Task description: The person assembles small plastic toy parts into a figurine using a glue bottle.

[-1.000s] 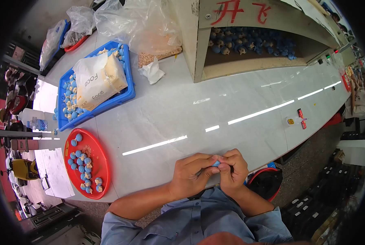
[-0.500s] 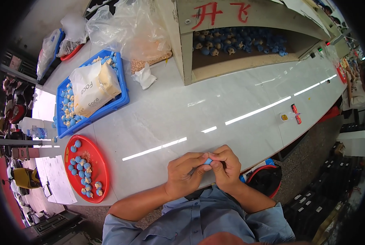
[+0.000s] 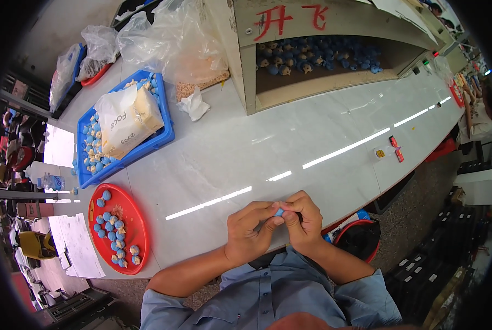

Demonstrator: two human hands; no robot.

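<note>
Over the table's near edge, my left hand (image 3: 251, 228) and my right hand (image 3: 302, 219) meet, fingertips pinched round one small blue piece (image 3: 279, 212). Fingers cover most of it, so its full shape is hidden. To the left lies a round red tray (image 3: 141, 220) holding several small blue balls (image 3: 112, 226) with cream-coloured parts. Farther back, a blue rectangular basket (image 3: 166, 137) is filled with similar blue and cream pieces, and a white and yellow tissue pack (image 3: 128, 124) rests on top.
A cabinet shelf (image 3: 323, 89) at the back holds many blue pieces. Beside it are clear plastic bags (image 3: 174, 41) and a crumpled tissue (image 3: 194, 104). On the right stand a small bottle (image 3: 380, 154) and a red object (image 3: 396, 149). Below the edge is a black-lined red bin (image 3: 360, 241).
Both hands stay pinched on the blue piece and have shifted only slightly, the right hand a little upward. The whole view has tilted a touch.
</note>
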